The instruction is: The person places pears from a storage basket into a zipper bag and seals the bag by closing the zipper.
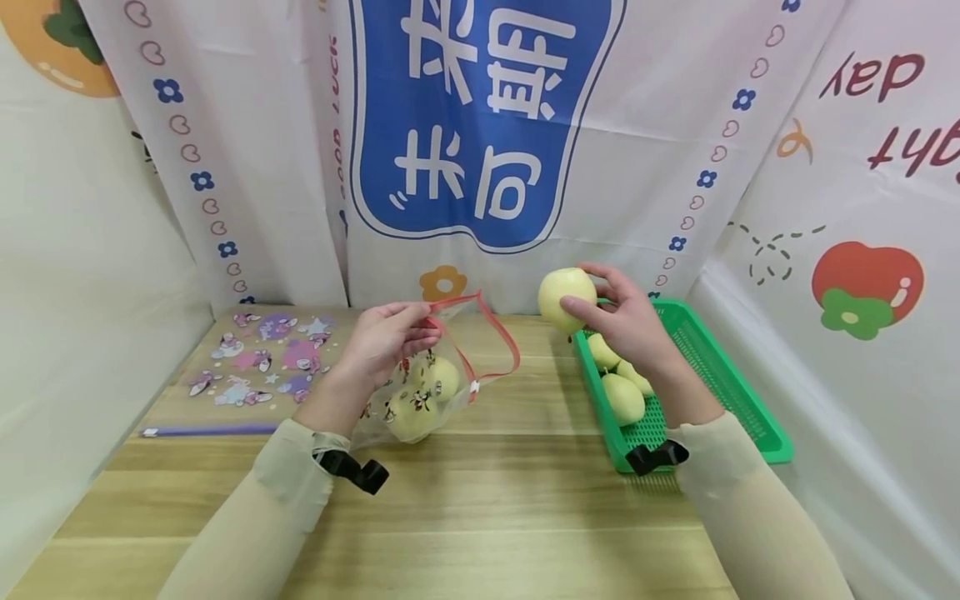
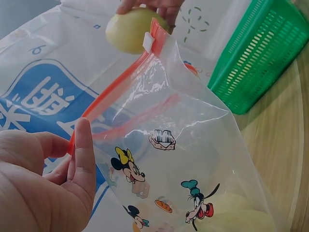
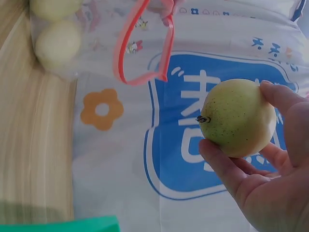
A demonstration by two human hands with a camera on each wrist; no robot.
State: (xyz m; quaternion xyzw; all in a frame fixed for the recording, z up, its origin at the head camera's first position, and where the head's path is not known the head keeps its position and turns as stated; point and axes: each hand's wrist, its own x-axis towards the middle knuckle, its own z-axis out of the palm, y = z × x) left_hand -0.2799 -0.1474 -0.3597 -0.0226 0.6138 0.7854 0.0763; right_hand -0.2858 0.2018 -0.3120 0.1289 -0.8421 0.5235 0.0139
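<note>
My right hand [image 1: 628, 321] grips a pale yellow-green pear [image 3: 237, 118] above the near-left rim of a green basket [image 1: 678, 312]. In the right wrist view the pear's dark stem points left, with fingers and thumb around its sides. My left hand [image 1: 386, 337] pinches the red zip edge of a clear cartoon-printed zipper bag [image 2: 159, 130]. The bag's mouth gapes open, and a white slider [image 2: 148, 42] sits on the red strip. Pears [image 1: 414, 412] lie inside the bag on the table. Several more pears [image 1: 622, 398] rest in the basket.
To the left, a flat printed bag [image 1: 262, 358] with a purple zip strip [image 1: 217, 431] lies on the wooden table [image 1: 480, 500]. A printed white cloth [image 1: 637, 100] hangs behind the table and along its sides.
</note>
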